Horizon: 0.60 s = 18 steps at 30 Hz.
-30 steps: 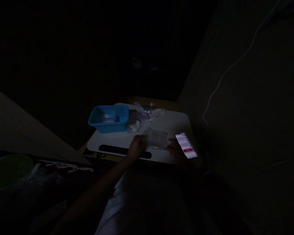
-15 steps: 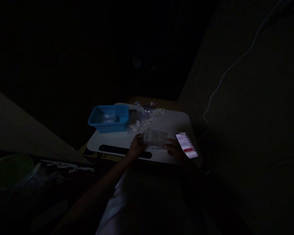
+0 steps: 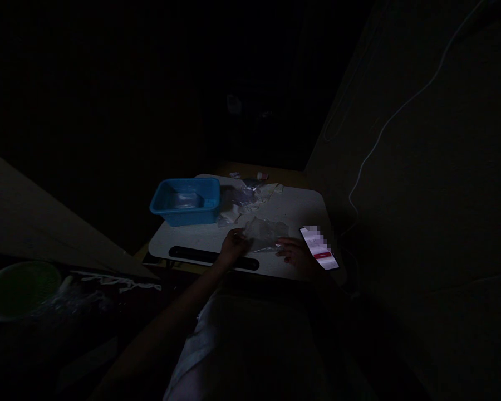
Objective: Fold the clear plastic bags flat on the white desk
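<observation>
A clear plastic bag (image 3: 265, 233) lies near the front of a small white table (image 3: 303, 209). My left hand (image 3: 234, 245) pinches the bag's left edge between thumb and fingers. On the bag's right side rests my right hand (image 3: 293, 252), its fingers stretched out and touching the plastic. The room is very dark, so what the bag contains, if anything, cannot be made out. Right beside my right hand lies a lit phone (image 3: 319, 249).
A blue basin (image 3: 186, 217) holding clear plastic stands at the table's left. Crumpled plastic and pale wrappers (image 3: 244, 197) lie beside it. A slot (image 3: 212, 257) runs along the front edge. A white cable (image 3: 390, 120) hangs at right; a green basin (image 3: 23, 291) sits lower left.
The fingers of my right hand have shifted slightly left and spread along the bag's edge. The bag's plastic has changed shape a little. My left hand keeps its hold.
</observation>
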Available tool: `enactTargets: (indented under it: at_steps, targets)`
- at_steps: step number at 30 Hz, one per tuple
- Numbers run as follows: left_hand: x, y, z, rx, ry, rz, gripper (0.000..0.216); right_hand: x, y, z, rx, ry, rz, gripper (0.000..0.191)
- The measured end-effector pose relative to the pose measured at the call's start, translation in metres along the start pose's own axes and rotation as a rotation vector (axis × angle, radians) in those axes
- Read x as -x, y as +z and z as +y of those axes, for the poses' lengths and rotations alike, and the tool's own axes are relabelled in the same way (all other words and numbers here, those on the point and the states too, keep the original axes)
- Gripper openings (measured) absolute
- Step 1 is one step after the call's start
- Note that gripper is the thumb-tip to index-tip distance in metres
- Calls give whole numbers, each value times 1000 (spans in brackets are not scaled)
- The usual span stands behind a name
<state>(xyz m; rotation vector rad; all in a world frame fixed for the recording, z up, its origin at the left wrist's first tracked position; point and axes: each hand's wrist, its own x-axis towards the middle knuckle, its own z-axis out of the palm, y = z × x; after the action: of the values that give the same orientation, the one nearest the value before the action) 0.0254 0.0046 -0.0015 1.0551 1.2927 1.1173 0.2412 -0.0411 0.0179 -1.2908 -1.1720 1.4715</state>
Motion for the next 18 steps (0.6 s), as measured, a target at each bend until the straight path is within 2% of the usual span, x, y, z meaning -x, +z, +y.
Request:
enactTargets:
  at_steps: [5,7,9,13,15,18]
  targets:
    - [1,-4,1,-94,40,36,44,-1,0,2,-18,-11,25,34]
    - [1,-5,2,-187,108,17,44,-1,1,1,-39,23,44,36]
    - [2,-5,3,-350,278,-55,43,-1,1,0,-44,39,42,36]
    - [1,2,4,-758,728,-318,38,-1,4,-4,-49,47,49,34]
    - [-2,6,2,-939,817,-371,38,-1,5,-3,-54,58,67,34]
    - [-4,8,-4,-1167,810,-323,41,-1,0,1,9,27,98,33]
